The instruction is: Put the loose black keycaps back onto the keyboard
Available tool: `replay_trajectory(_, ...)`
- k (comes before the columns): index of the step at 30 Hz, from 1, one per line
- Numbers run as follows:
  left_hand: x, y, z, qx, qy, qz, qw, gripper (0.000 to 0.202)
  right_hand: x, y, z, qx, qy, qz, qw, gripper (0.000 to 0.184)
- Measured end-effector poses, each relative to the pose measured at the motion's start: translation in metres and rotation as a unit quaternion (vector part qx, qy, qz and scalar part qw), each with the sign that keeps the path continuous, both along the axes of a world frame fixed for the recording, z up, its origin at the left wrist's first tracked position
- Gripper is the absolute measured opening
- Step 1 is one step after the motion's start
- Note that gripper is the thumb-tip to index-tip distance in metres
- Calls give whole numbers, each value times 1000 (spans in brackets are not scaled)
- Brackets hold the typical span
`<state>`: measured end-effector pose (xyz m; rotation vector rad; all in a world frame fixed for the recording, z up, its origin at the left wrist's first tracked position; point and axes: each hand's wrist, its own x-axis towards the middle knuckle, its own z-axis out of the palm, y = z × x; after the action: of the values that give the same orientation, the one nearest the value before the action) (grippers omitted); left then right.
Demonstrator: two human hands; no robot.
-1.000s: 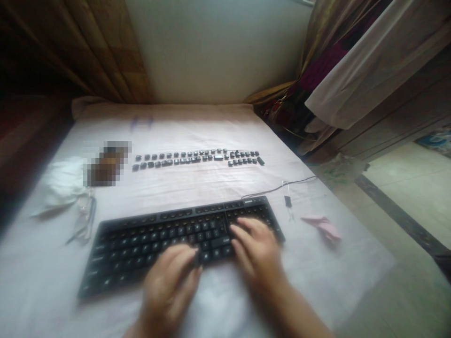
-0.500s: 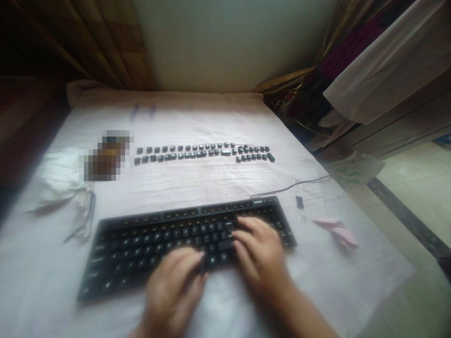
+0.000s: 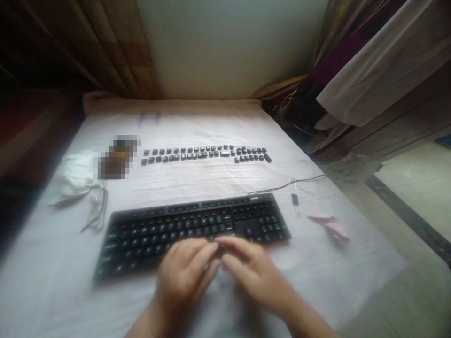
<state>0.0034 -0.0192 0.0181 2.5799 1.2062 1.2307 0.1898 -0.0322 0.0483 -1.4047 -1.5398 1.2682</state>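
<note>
A black keyboard point(image 3: 246, 228) lies slightly slanted on the cloth-covered table, its top row of keys bare of keycaps. My left hand point(image 3: 186, 267) and my right hand point(image 3: 252, 267) meet over its near edge, fingertips almost touching. Both are closed in a pinch around a small dark piece point(image 3: 220, 250), apparently a keycap, mostly covered by the fingers. Beyond the keyboard, several loose black keycaps point(image 3: 190, 156) lie in rows on the cloth.
A pair of glasses point(image 3: 100, 209) and a crumpled white cloth point(image 3: 75, 173) lie at left beside a pixelated object point(image 3: 118, 158). Right of the keyboard are a black binder clip point(image 3: 295, 199), a folded pink cloth point(image 3: 331, 226) and the keyboard cable point(image 3: 282, 185).
My right hand has come off the keyboard's right part and moved left to meet my left hand. The left hand has shifted slightly right. The camera view has moved a little.
</note>
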Motion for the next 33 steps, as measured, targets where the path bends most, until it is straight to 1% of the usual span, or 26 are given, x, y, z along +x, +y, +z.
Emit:
replay_trajectory(2,1,-1,2,16,14,3,1000,17,-3,0,-4,-39,33,-4,999,31)
replay_trajectory(5,2,-1,5,22,11,3,1000,16,-2,1,-9,-66,63,3,996,32)
replay_trajectory(9,3,-1,6,18,-4,-4,1000,14,4,3,-11,-100,112,21,988,35)
replay_trajectory(15,4,-3,2,0,-26,-17,1000,17,5,1,-14,-113,186,4,976,33)
replay_trajectory(17,5,-4,2,-11,-38,-21,999,17,4,1,-14,-89,176,-1,980,33)
replay_trajectory(18,5,-4,3,-25,-48,-25,998,17,4,1,-14,-63,157,-4,986,32)
replay_trajectory(19,5,-4,4,-44,-62,-28,997,18,4,1,-14,-25,129,-9,991,31)
replay_trajectory(21,4,-5,6,-98,-104,-30,989,19,4,3,-12,77,56,-18,995,30)
replay_trajectory(22,3,-5,7,-132,-127,-30,983,18,4,4,-11,130,18,-18,991,30)
replay_trajectory(24,2,-5,8,-212,-168,-26,962,15,3,5,-9,223,-50,-8,974,32)
replay_trajectory(26,2,-5,10,-307,-201,-32,930,13,3,6,-8,283,-99,6,954,32)
replay_trajectory(28,3,-4,13,-408,-230,-31,883,16,1,7,-8,319,-131,18,938,32)
replay_trajectory(30,4,-3,15,-489,-249,-20,836,21,1,7,-9,336,-138,30,931,33)
replay_trajectory(32,4,-3,17,-541,-263,-7,799,25,2,8,-8,335,-131,43,932,35)
replay_trajectory(33,4,-3,18,-555,-266,-4,788,26,3,8,-8,329,-125,49,935,36)
